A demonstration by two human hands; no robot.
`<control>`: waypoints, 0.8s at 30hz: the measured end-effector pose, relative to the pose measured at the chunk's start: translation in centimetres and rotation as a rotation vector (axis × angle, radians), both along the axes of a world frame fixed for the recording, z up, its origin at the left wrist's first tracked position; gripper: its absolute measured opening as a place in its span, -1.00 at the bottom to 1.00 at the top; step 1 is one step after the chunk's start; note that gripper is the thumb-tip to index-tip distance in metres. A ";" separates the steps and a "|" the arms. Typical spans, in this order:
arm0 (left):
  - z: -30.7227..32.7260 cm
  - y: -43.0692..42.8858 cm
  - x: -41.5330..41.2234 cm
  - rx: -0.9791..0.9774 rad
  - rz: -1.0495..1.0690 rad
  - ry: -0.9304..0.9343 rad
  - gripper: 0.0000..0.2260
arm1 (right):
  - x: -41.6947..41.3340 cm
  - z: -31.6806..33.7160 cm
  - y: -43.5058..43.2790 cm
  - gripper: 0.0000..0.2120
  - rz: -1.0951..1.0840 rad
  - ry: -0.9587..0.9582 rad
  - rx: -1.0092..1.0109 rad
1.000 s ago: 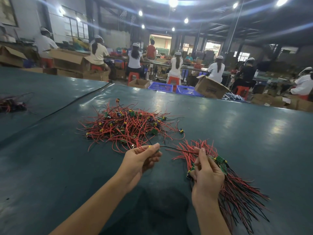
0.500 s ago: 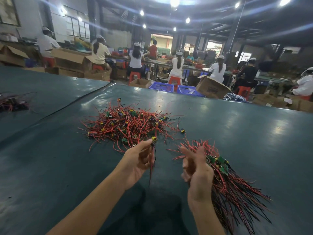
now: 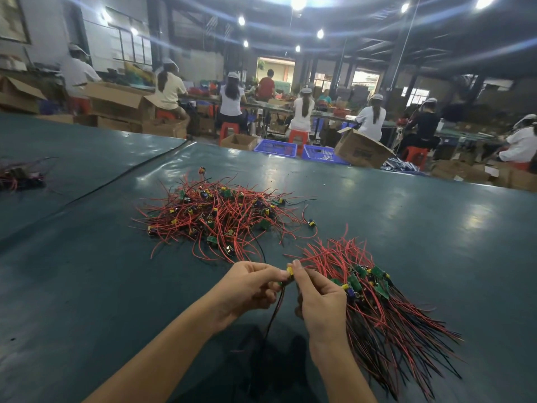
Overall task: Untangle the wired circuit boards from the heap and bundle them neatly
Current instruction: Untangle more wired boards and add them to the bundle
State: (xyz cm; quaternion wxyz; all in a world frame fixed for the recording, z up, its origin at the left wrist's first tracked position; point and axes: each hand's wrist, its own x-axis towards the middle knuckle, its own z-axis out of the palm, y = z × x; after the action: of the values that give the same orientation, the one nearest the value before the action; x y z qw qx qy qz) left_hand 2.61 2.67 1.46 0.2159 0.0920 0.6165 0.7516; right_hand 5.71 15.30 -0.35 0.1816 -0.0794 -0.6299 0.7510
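Right hand has joined left hand, fingers pinching wired board.

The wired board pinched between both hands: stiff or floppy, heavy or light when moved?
Probably light: the wired board is held by a pinch of the left hand and right hand alone. Likely floppy: its black wire hangs limp below them. It may snag on the bundle nearby.

You are in a factory assembly hall. Identify it by the capped workers seated on red stools, cardboard cartons, blue crates, overhead lamps, and the heap of wired circuit boards on your green-covered table.
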 end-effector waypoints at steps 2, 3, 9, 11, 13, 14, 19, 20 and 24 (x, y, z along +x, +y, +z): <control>-0.1 0.1 0.0 -0.043 0.005 0.056 -0.76 | 0.0 0.0 0.0 -0.82 0.008 0.000 0.009; -0.2 0.2 0.1 -0.080 0.011 0.101 -0.73 | 0.0 0.0 0.1 -0.80 0.010 -0.001 0.006; -0.2 0.3 0.2 -0.231 0.038 0.289 -0.75 | -0.1 -0.3 0.6 -0.75 -0.032 -0.060 -0.019; -0.2 0.4 0.2 -0.278 0.007 0.326 -0.72 | -0.4 -0.3 0.9 -0.76 -0.086 -0.125 -0.101; 0.0 0.3 0.5 -0.282 -0.062 0.338 -0.76 | -0.8 0.0 2.0 -0.82 -0.162 -0.145 -0.208; 0.2 0.3 0.6 -0.262 -0.100 0.335 -0.78 | -1.0 0.3 2.7 -0.84 -0.197 -0.125 -0.270; 0.5 -0.4 0.7 -0.169 -0.242 0.325 -0.82 | -0.7 0.9 4.9 -0.86 -0.305 -0.008 -0.498; 0.3 -0.3 0.6 -0.148 -0.218 0.317 -0.83 | -0.7 0.9 4.7 -0.86 -0.316 -0.001 -0.489; -0.2 -0.1 0.1 -0.089 -0.029 0.284 -0.81 | -0.4 0.5 2.5 -0.70 -0.211 -0.055 -0.327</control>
State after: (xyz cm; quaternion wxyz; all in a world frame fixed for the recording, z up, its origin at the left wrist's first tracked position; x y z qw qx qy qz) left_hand 2.67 2.53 1.26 0.1412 0.1967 0.6721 0.6997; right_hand 5.27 17.76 0.14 0.2268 -0.1940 -0.4923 0.8176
